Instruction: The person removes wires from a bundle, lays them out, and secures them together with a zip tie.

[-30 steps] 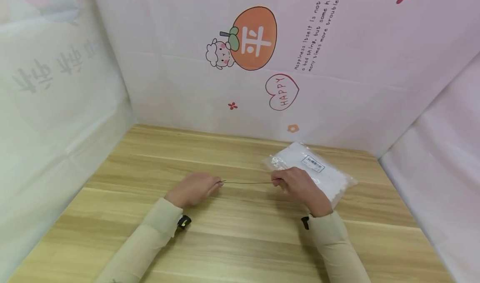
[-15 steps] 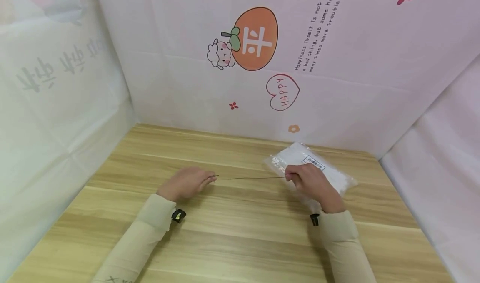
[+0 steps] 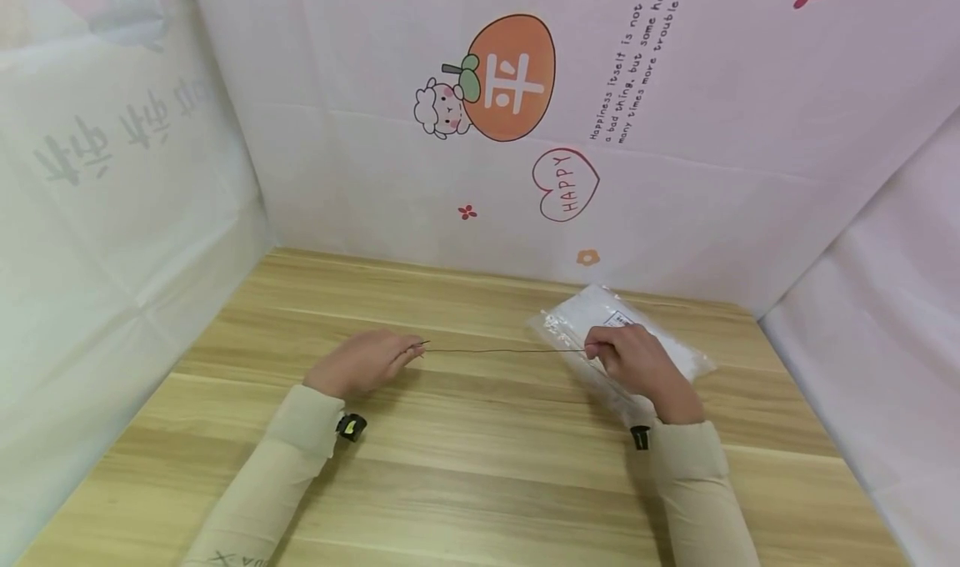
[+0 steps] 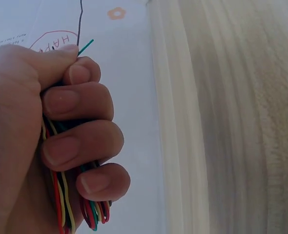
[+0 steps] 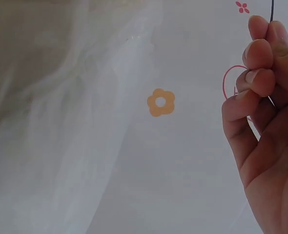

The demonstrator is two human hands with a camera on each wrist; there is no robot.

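So in the head view the left hand [image 3: 363, 363] and right hand [image 3: 637, 358] are sitting farther apart than they were a second ago, and the thin dark wire [image 3: 502, 351] is running longer between them, above the wood-grain table [image 3: 465, 475]. To me that's reading as a length being drawn out and kept fairly straight, though it's showing slight kinks. The right hand is now covering part of the label on the clear plastic bag [image 3: 577, 321], which is lying on the table behind and below it. In the left wrist view the left hand is clenching a bundle of red, yellow, black and green wires [image 4: 63, 195], with the dark strand leaving at thumb and index finger and a green wire end [image 4: 86, 47] poking out beside it. In the right wrist view the right hand is pinching the dark wire at its fingertips, other fingers curling loosely.
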